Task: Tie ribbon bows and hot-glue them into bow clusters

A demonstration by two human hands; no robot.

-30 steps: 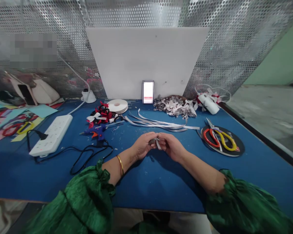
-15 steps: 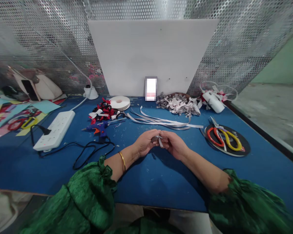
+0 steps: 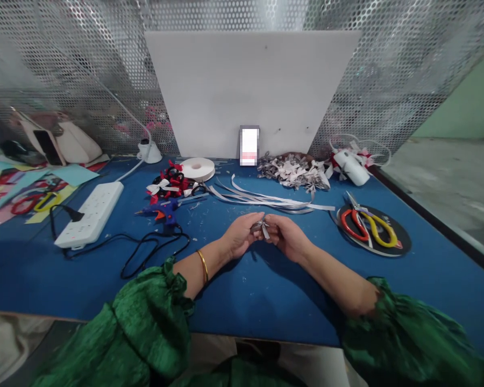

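Observation:
Between my two hands, above the middle of the blue table, is a small grey ribbon bow (image 3: 264,228) with its tails hanging down. My left hand (image 3: 241,235) pinches the bow's left side. From the other side, the fingers of my right hand (image 3: 287,236) close on it, partly hiding it. Beyond the hands lie loose strips of grey and white ribbon (image 3: 262,201). Behind these, to the right, sits a heap of grey and white bows (image 3: 296,171).
Scissors with red and yellow handles (image 3: 367,223) rest on a black ribbon spool (image 3: 401,236) at right. To the left are a blue glue gun (image 3: 163,211), red and black bows (image 3: 173,183), a white ribbon roll (image 3: 197,169) and a power strip (image 3: 91,215). A phone (image 3: 249,146) leans against a white board (image 3: 250,86).
The bow has turned slightly between my fingers, and its tails hang a little differently. Both hands stay in nearly the same place.

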